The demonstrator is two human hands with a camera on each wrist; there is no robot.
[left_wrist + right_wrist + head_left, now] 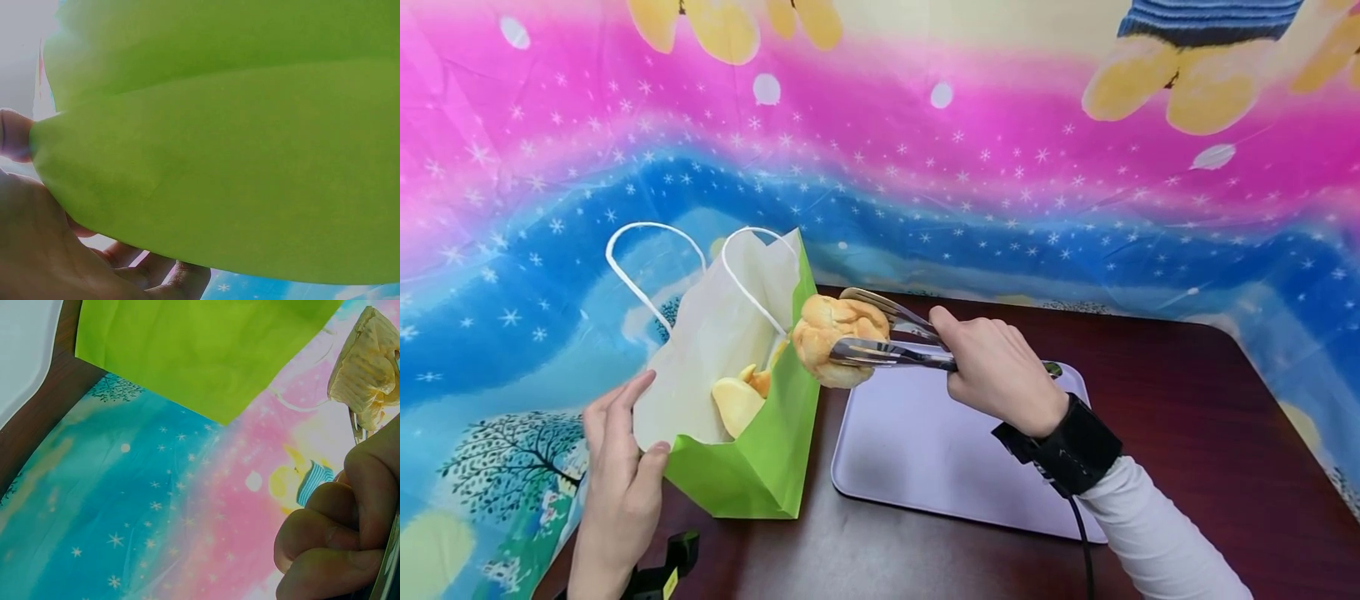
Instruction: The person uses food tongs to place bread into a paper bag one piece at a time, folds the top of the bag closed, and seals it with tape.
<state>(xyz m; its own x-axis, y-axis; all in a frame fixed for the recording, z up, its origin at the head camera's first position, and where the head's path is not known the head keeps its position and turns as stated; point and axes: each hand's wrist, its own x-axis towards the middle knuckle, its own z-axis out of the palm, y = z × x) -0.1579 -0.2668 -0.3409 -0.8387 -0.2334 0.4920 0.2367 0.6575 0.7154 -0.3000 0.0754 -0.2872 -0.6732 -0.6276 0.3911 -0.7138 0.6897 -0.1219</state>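
My right hand (1003, 367) grips metal tongs (898, 354) with fork-like ends. Between those ends is a round golden bread roll (823, 333), held beside the right edge of the green paper bag's open mouth. The right wrist view also has the roll (369, 369), above my curled fingers (319, 537). My left hand (617, 475) holds the near left rim of the green paper bag (745, 475), thumb and fingers at its edge. Inside the bag, pale yellow bread (737, 406) and a browner piece (756, 379) show. The bag stands upright, its white handles (651, 292) raised.
A pale lilac tray (947, 450) lies on the dark wooden table (1187, 433) right of the bag, under my right forearm. A small dark green item (1052, 368) shows at its far edge. Behind the table hangs a colourful printed cloth (925, 167).
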